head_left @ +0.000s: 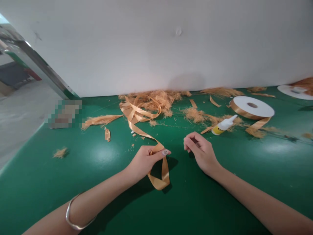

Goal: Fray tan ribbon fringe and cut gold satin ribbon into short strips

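Clock centred on my left hand, 12 pointing away from me. Left hand: thumb and forefinger pinch the ribbon at a crossing; a loop hangs from the grip at 5 to 6 o'clock, above the green tabletop. I judge the pinch sits on the crossing so the loop keeps its form. Right hand: at 3 o'clock, well apart from the loop, fingers loosely curled, no object visible; cannot tell whether something thin is between the fingertips. Bracelet on my left forearm, 7 to 8 o'clock. The ribbon's other stretch runs back to slack coils at 11 to 12, probably left loose so that it feeds without pulling. Shredded fibre heap behind them at 12. At 10: fibre tassel and, nearer, a small knotted scrap; farther out, a pixelated item, unidentifiable. Fibre tuft alone at 9. At 2 o'clock: yellow-labelled bottle, tilted, nozzle away from me, presumably put on the right hand's side for easy reach. Beyond it, ribbon spool, lying flat, likely to prevent rolling, with its tail draped onto the tabletop. White disc farthest out at 2. White wall closes off 12.
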The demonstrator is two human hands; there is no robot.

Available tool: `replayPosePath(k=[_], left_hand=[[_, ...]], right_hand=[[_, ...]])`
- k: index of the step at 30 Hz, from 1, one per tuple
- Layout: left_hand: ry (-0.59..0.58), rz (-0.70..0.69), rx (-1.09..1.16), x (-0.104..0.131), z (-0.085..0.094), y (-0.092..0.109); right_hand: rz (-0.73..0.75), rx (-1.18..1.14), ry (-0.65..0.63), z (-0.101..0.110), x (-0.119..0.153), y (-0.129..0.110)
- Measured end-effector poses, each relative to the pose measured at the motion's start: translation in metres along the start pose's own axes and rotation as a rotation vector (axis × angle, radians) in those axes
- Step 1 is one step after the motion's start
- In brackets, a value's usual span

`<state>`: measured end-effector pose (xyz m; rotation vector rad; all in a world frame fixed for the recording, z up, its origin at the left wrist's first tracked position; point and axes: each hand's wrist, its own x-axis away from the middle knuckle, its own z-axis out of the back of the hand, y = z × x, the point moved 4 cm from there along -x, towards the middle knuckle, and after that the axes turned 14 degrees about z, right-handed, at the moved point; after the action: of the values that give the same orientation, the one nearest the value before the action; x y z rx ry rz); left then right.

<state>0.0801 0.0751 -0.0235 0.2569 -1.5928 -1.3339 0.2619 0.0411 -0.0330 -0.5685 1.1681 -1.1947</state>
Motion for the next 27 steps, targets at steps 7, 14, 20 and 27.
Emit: replayPosePath(k=[7, 14, 20, 27], left_hand=[[-0.052, 0.028, -0.075, -0.001, 0.002, -0.002], [-0.238, -0.115, -0.139, 0.003, -0.001, 0.008], [-0.344, -0.057, -0.186, 0.003, -0.004, 0.006], [-0.271, 0.016, -0.145, -0.001, -0.007, 0.005]], right_hand=[[0.131, 0.166, 0.069, 0.011, -0.007, 0.008], [0.102, 0.088, -0.213, 0.002, -0.003, -0.001], [0.236, 0.008, -0.410, -0.023, 0.000, -0.022], [0.146, -0.061, -0.401, -0.029, 0.000, -0.021]])
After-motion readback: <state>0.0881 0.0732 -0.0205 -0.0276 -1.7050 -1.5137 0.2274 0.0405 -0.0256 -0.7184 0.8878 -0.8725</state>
